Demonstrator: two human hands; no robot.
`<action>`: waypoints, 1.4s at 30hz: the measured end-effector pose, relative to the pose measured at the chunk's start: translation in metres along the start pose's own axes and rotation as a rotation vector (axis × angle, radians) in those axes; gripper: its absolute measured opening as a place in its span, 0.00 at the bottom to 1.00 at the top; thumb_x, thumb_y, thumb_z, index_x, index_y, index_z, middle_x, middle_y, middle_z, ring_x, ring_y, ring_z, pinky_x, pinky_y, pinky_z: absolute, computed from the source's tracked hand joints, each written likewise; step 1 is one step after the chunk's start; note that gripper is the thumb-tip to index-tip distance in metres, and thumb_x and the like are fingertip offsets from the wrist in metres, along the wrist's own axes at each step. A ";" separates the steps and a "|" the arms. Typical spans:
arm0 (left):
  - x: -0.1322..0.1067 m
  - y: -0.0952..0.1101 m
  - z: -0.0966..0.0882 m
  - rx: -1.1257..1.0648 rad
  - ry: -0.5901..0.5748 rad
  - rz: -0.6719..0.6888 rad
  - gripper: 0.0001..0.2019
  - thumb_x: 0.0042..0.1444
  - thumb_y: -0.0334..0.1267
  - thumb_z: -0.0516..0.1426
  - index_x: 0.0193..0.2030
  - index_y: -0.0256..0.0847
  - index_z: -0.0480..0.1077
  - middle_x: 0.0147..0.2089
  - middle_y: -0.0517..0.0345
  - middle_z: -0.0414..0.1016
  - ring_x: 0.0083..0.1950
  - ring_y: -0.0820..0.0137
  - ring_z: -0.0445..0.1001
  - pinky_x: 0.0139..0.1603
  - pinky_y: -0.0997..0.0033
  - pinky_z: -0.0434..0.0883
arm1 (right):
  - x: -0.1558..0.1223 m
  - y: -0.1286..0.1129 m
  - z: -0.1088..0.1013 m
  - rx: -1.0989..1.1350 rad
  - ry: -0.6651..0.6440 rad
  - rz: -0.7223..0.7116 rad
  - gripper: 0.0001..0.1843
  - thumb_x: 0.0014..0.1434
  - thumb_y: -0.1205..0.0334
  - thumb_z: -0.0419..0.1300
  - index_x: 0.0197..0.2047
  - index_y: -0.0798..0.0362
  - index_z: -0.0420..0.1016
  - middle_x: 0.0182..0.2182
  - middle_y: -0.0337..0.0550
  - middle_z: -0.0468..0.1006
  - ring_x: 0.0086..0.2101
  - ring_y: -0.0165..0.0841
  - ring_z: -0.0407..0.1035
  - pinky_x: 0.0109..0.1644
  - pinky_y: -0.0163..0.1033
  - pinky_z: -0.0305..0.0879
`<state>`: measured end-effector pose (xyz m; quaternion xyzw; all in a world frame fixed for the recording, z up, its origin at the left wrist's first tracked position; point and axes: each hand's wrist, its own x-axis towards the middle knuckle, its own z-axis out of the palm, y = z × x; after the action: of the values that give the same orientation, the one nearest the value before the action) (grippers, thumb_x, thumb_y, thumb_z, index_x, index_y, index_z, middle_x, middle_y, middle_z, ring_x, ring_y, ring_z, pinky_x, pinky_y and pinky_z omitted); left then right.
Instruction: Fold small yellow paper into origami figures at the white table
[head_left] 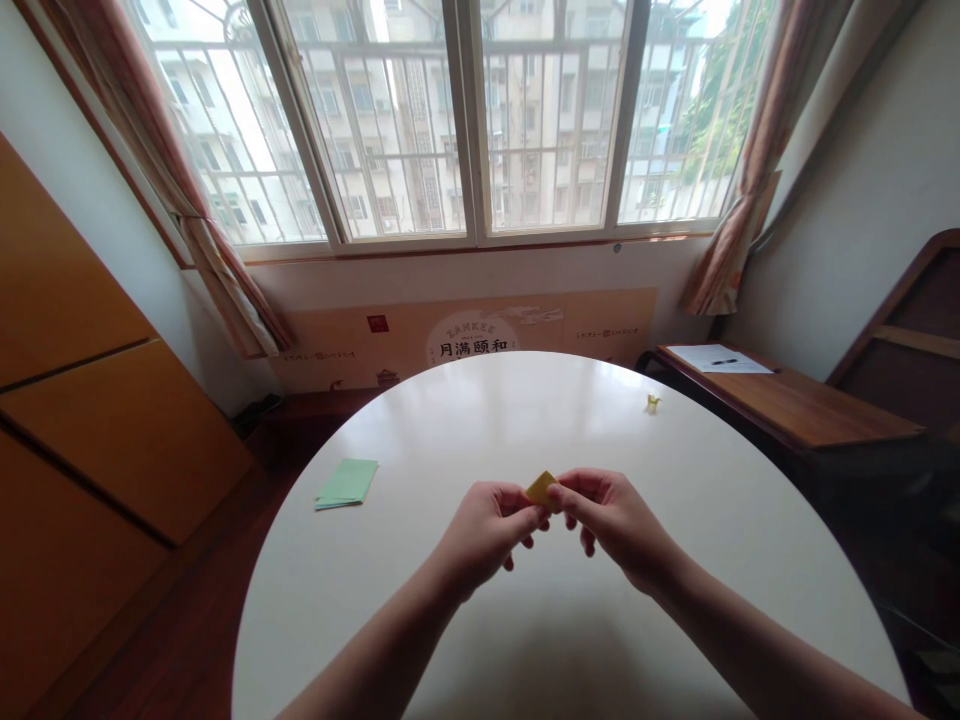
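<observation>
**Head view: a fine pinch on a small yellow paper (539,490)**

We have the paper between our two hands, over the table (420,430); how far above it, we cannot tell. Our left hand (484,530) pinches its left side between thumb and fingers. Our right hand (621,515) grips the opposite side, thumb laid on top, the spare fingers curled loosely below.

To work it well, we judge, one hand should anchor while the other does the shaping, so the edges don't slip. Something this small likely calls for light thumb pressure, edges matched before any firm press. Its layers are too small to make out. If it wanders, bracing it on the bare table just below our hands would probably help.

Green sheets (349,484) lie beyond and left of our left hand; a tiny yellow figure (652,403) stands beyond our right, both well apart from our fingers.
</observation>
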<state>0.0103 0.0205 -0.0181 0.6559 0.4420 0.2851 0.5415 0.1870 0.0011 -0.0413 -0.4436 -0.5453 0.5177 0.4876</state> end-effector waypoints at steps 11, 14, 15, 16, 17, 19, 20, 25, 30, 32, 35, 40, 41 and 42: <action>0.002 0.000 -0.009 0.019 0.086 0.061 0.16 0.55 0.46 0.59 0.34 0.31 0.78 0.29 0.49 0.76 0.28 0.70 0.70 0.15 0.81 0.64 | -0.001 0.001 0.002 -0.029 0.016 0.018 0.17 0.55 0.49 0.67 0.33 0.56 0.80 0.23 0.41 0.74 0.23 0.30 0.64 0.17 0.30 0.57; 0.001 0.001 -0.009 0.049 0.082 0.078 0.16 0.56 0.46 0.58 0.34 0.31 0.78 0.27 0.51 0.75 0.27 0.70 0.70 0.15 0.81 0.64 | 0.000 0.002 0.002 -0.028 0.025 0.016 0.16 0.55 0.50 0.67 0.32 0.56 0.80 0.22 0.41 0.74 0.23 0.29 0.64 0.17 0.29 0.58; 0.001 0.002 -0.009 0.062 0.084 0.084 0.16 0.56 0.46 0.58 0.34 0.31 0.78 0.26 0.52 0.74 0.27 0.71 0.70 0.15 0.81 0.64 | 0.000 0.002 0.002 -0.027 0.026 0.016 0.16 0.55 0.50 0.67 0.32 0.56 0.80 0.22 0.41 0.74 0.23 0.29 0.64 0.17 0.29 0.58; 0.001 0.002 -0.009 0.076 0.088 0.088 0.16 0.57 0.46 0.58 0.34 0.32 0.78 0.25 0.53 0.73 0.26 0.72 0.69 0.15 0.81 0.64 | 0.000 0.002 0.001 -0.024 0.026 0.017 0.16 0.55 0.50 0.67 0.31 0.56 0.79 0.22 0.41 0.74 0.23 0.29 0.64 0.17 0.29 0.58; 0.000 0.003 -0.009 0.094 0.092 0.092 0.16 0.57 0.46 0.58 0.33 0.32 0.78 0.25 0.54 0.72 0.24 0.73 0.68 0.15 0.81 0.64 | 0.000 0.002 0.001 -0.022 0.025 0.017 0.16 0.55 0.50 0.67 0.31 0.56 0.79 0.22 0.41 0.74 0.23 0.29 0.64 0.17 0.29 0.58; -0.001 0.002 -0.009 0.128 0.098 0.104 0.17 0.58 0.46 0.58 0.34 0.32 0.78 0.24 0.56 0.71 0.22 0.75 0.66 0.15 0.80 0.64 | 0.000 0.002 0.001 -0.018 0.024 0.020 0.16 0.55 0.50 0.67 0.31 0.57 0.79 0.22 0.41 0.74 0.22 0.29 0.64 0.17 0.29 0.57; -0.001 0.002 -0.010 0.142 0.097 0.111 0.17 0.58 0.47 0.58 0.34 0.32 0.78 0.24 0.56 0.71 0.21 0.75 0.65 0.16 0.80 0.64 | 0.000 0.002 0.001 -0.015 0.025 0.022 0.17 0.54 0.49 0.67 0.31 0.57 0.79 0.21 0.41 0.74 0.22 0.29 0.64 0.16 0.29 0.57; 0.000 -0.003 -0.009 0.134 0.075 0.113 0.18 0.57 0.48 0.59 0.34 0.33 0.78 0.25 0.55 0.72 0.24 0.73 0.68 0.16 0.80 0.64 | -0.001 0.001 0.001 -0.022 0.018 0.029 0.18 0.54 0.48 0.68 0.30 0.57 0.78 0.21 0.41 0.74 0.22 0.30 0.65 0.16 0.29 0.57; 0.001 -0.002 -0.009 0.105 0.060 0.094 0.17 0.56 0.48 0.59 0.34 0.32 0.78 0.25 0.55 0.72 0.25 0.72 0.69 0.16 0.80 0.65 | -0.001 0.002 0.001 -0.034 0.008 0.034 0.17 0.55 0.49 0.67 0.30 0.57 0.78 0.22 0.41 0.74 0.23 0.30 0.65 0.17 0.29 0.57; 0.000 0.000 -0.009 0.092 0.064 0.086 0.16 0.55 0.47 0.59 0.33 0.32 0.78 0.24 0.55 0.72 0.24 0.72 0.69 0.15 0.80 0.65 | -0.001 0.001 0.001 -0.030 -0.008 0.040 0.17 0.54 0.48 0.67 0.32 0.57 0.79 0.25 0.43 0.76 0.25 0.31 0.66 0.17 0.29 0.58; 0.000 0.001 -0.009 0.084 0.055 0.067 0.15 0.55 0.45 0.59 0.31 0.33 0.78 0.24 0.56 0.71 0.24 0.72 0.68 0.15 0.80 0.64 | -0.001 -0.001 0.000 -0.020 -0.025 0.036 0.18 0.55 0.48 0.66 0.37 0.56 0.80 0.28 0.45 0.78 0.27 0.32 0.68 0.17 0.29 0.58; -0.001 0.002 -0.007 0.107 0.022 0.034 0.15 0.55 0.45 0.59 0.32 0.33 0.78 0.24 0.55 0.73 0.25 0.72 0.69 0.16 0.81 0.65 | 0.000 -0.003 -0.001 -0.024 -0.020 0.043 0.17 0.56 0.49 0.65 0.35 0.57 0.80 0.27 0.46 0.79 0.27 0.32 0.68 0.18 0.29 0.58; -0.001 0.002 -0.007 0.112 0.013 0.030 0.15 0.55 0.45 0.59 0.32 0.33 0.78 0.25 0.54 0.73 0.26 0.71 0.70 0.16 0.81 0.65 | 0.000 -0.003 0.000 -0.025 -0.022 0.044 0.16 0.55 0.50 0.65 0.34 0.57 0.79 0.27 0.46 0.79 0.27 0.32 0.68 0.18 0.29 0.58; -0.001 0.002 -0.007 0.116 0.003 0.025 0.15 0.55 0.45 0.59 0.32 0.33 0.78 0.25 0.53 0.74 0.27 0.70 0.71 0.16 0.81 0.65 | 0.000 -0.003 0.000 -0.024 -0.024 0.045 0.15 0.55 0.51 0.65 0.33 0.57 0.79 0.26 0.45 0.79 0.26 0.32 0.68 0.18 0.29 0.58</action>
<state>0.0044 0.0232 -0.0148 0.6912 0.4503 0.2671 0.4982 0.1872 0.0011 -0.0380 -0.4555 -0.5471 0.5272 0.4640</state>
